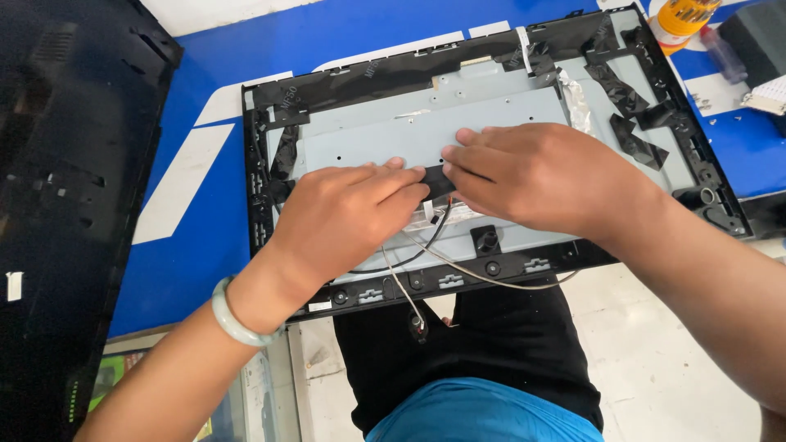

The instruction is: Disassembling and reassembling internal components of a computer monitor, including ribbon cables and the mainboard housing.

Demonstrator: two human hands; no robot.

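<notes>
Two hands: left hand (344, 214) and right hand (536, 174), fingers together, flat.
Held: black tape strip (436, 182), pressed between fingertips onto metal back plate (426, 123).
Support: monitor frame (262, 205) face-down on blue table (196, 106), steadying work.
Loose: cables (426, 245) trailing toward lap.

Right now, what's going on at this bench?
A person has a monitor lying face down on a blue table, back cover off. Both hands meet at the middle of its metal plate: the left hand and right hand press on a strip of black tape above some loose wires. A black cover lies to the left.
</notes>
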